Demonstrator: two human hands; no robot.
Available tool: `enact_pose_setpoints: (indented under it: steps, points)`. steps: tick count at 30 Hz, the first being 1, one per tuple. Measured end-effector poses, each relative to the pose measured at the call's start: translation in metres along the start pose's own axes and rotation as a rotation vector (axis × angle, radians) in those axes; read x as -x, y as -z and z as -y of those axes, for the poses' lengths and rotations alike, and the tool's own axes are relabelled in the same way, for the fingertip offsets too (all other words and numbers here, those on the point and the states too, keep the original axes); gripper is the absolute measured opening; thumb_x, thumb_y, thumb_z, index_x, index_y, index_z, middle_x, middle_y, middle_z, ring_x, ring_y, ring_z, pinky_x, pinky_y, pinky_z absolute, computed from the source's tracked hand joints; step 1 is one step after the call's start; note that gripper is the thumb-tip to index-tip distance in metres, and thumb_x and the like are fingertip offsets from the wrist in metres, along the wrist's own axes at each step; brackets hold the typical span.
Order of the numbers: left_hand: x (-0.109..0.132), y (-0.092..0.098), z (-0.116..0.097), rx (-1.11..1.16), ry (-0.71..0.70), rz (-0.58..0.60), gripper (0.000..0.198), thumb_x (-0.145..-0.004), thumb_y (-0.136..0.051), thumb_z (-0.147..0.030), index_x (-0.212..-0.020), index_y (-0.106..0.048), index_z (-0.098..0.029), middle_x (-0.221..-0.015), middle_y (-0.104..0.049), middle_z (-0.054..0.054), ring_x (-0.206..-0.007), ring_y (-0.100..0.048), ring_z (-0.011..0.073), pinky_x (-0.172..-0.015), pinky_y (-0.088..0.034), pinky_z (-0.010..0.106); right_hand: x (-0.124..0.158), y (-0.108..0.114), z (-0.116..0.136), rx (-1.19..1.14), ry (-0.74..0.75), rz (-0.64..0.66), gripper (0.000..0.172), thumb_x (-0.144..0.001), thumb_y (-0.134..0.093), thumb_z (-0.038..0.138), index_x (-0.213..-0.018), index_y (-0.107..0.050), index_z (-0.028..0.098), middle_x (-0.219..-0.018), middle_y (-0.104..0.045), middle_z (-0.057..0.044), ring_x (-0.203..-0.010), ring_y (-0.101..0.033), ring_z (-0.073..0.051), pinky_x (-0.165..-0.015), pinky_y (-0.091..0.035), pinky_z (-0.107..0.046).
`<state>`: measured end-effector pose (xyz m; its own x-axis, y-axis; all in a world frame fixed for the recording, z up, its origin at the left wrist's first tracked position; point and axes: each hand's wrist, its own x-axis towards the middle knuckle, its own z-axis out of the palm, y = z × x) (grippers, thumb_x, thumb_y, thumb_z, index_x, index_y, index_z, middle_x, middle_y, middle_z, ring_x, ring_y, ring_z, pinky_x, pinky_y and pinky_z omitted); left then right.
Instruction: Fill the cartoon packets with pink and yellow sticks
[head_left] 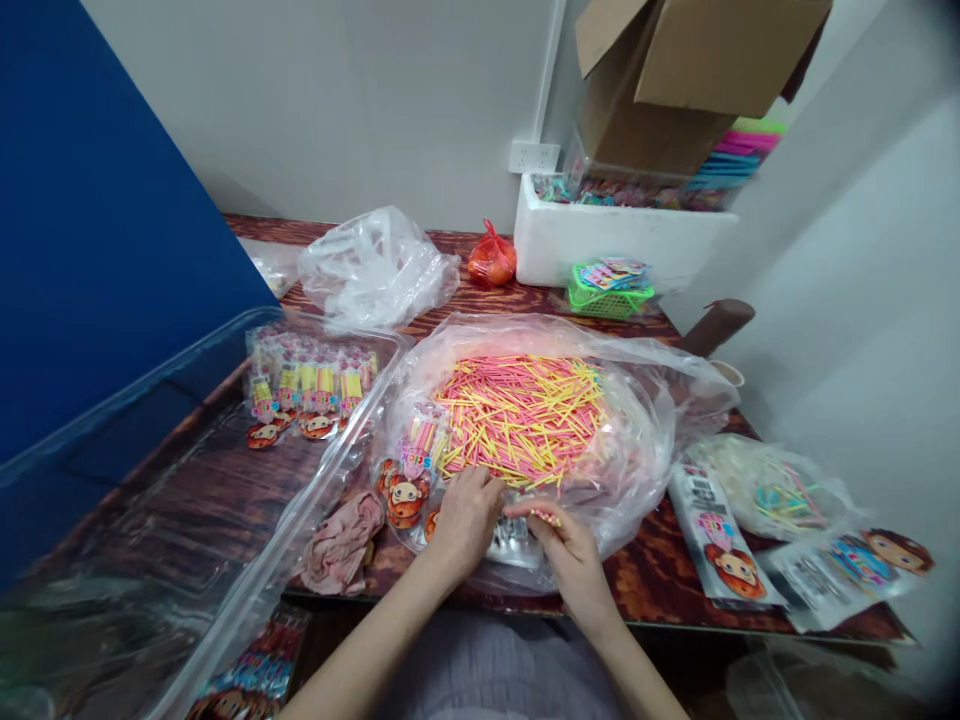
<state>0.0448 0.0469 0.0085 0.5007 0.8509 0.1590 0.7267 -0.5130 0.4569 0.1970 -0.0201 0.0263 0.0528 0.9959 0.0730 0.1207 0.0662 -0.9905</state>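
Note:
A large heap of thin pink and yellow sticks (525,410) lies in an open clear plastic bag (652,440) on the wooden table. My left hand (466,515) rests at the heap's near edge, fingers curled down among the sticks. My right hand (564,545) is closed in a pinch on a few sticks (546,516) just beside it, over a small clear packet (514,540). Filled cartoon-printed packets (409,470) lie at the left edge of the bag.
A clear plastic bin (112,520) at left holds filled packets (307,390). A pink cloth (345,540) lies near its corner. Empty printed packets (724,545) lie at right. Behind are a crumpled bag (375,265), a red bag (492,258), a green basket (609,290), a white foam box (600,235) and a cardboard box (675,70).

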Motion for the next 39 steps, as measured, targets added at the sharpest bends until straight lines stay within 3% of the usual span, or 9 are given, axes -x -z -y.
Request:
enact_pose_setpoints:
  steps: [5, 9, 13, 17, 22, 28, 33, 36, 39]
  points:
    - [-0.008, 0.0, 0.006, 0.099, 0.019, -0.055, 0.015, -0.091, -0.052, -0.016, -0.082, -0.063, -0.017, -0.08, -0.065, 0.004, -0.079, -0.059, 0.0179, -0.07, -0.042, 0.027, 0.002, 0.002, 0.004, -0.007, -0.013, -0.024, 0.019, -0.092, -0.055, 0.032, -0.096, -0.072, 0.024, -0.097, -0.072, -0.003, -0.091, -0.063, -0.02, -0.083, -0.045, -0.028]
    - [-0.016, 0.015, 0.004, 0.13, -0.002, -0.098, 0.023, -0.095, -0.049, -0.023, -0.084, -0.068, -0.018, -0.084, -0.067, 0.005, -0.082, -0.061, 0.0182, -0.073, -0.044, 0.027, 0.002, 0.009, 0.002, -0.044, -0.013, -0.05, 0.018, -0.093, -0.055, 0.031, -0.095, -0.071, 0.024, -0.097, -0.072, -0.003, -0.092, -0.063, -0.02, -0.085, -0.045, -0.03]
    - [-0.021, 0.035, -0.002, 0.177, -0.012, -0.114, 0.023, -0.096, -0.048, -0.025, -0.095, -0.071, -0.021, -0.102, -0.068, 0.006, -0.092, -0.062, 0.019, -0.08, -0.046, 0.029, -0.01, 0.022, 0.003, -0.156, 0.006, -0.225, 0.013, -0.09, -0.059, 0.03, -0.095, -0.069, 0.022, -0.099, -0.071, -0.004, -0.095, -0.064, -0.021, -0.089, -0.045, -0.033]
    - [-0.023, 0.047, -0.007, 0.102, 0.01, -0.133, 0.022, -0.093, -0.053, -0.028, -0.091, -0.074, -0.024, -0.118, -0.065, 0.006, -0.103, -0.055, 0.0248, -0.088, -0.043, 0.038, -0.038, 0.033, 0.022, -0.357, 0.019, -0.358, 0.014, -0.085, -0.066, 0.032, -0.093, -0.068, 0.021, -0.093, -0.073, -0.004, -0.096, -0.065, -0.021, -0.095, -0.044, -0.04]
    - [-0.023, 0.042, -0.008, 0.249, 0.046, -0.194, 0.017, -0.09, -0.058, -0.031, -0.088, -0.075, -0.028, -0.115, -0.064, 0.004, -0.106, -0.054, 0.0241, -0.092, -0.039, 0.04, -0.077, 0.032, 0.047, -0.709, -0.03, -0.303, 0.015, -0.077, -0.074, 0.033, -0.085, -0.068, 0.022, -0.087, -0.074, -0.002, -0.097, -0.068, -0.023, -0.098, -0.047, -0.044]
    - [-0.021, 0.033, -0.004, 0.553, 0.111, -0.168, 0.022, -0.091, -0.055, -0.033, -0.086, -0.074, -0.024, -0.086, -0.067, 0.002, -0.087, -0.059, 0.0194, -0.08, -0.042, 0.031, -0.094, 0.016, 0.039, -0.905, -0.153, -0.158, 0.011, -0.074, -0.077, 0.029, -0.08, -0.069, 0.023, -0.09, -0.075, -0.001, -0.106, -0.066, -0.021, -0.106, -0.043, -0.04]
    - [-0.021, 0.032, -0.002, 0.717, 0.16, -0.191, 0.02, -0.089, -0.057, -0.031, -0.082, -0.073, -0.021, -0.082, -0.065, 0.002, -0.083, -0.06, 0.018, -0.077, -0.043, 0.028, -0.082, 0.008, 0.04, -0.783, -0.218, -0.081, 0.014, -0.075, -0.077, 0.032, -0.082, -0.071, 0.021, -0.089, -0.075, -0.004, -0.111, -0.062, -0.024, -0.106, -0.04, -0.043]
    - [-0.02, 0.03, -0.003, 0.746, 0.16, -0.213, 0.018, -0.089, -0.058, -0.03, -0.085, -0.073, -0.021, -0.085, -0.065, 0.003, -0.085, -0.06, 0.0179, -0.078, -0.043, 0.028, -0.075, 0.006, 0.049, -0.629, -0.285, 0.018, 0.019, -0.076, -0.075, 0.037, -0.084, -0.071, 0.021, -0.105, -0.073, -0.006, -0.115, -0.059, -0.026, -0.103, -0.041, -0.044]
    - [-0.018, 0.03, -0.003, 0.821, 0.146, -0.263, 0.017, -0.089, -0.057, -0.027, -0.087, -0.072, -0.021, -0.088, -0.065, 0.003, -0.086, -0.06, 0.0173, -0.08, -0.044, 0.028, -0.071, 0.006, 0.058, -0.448, -0.29, 0.09, 0.031, -0.081, -0.069, 0.043, -0.106, -0.066, 0.025, -0.126, -0.064, -0.006, -0.119, -0.056, -0.024, -0.101, -0.042, -0.042]
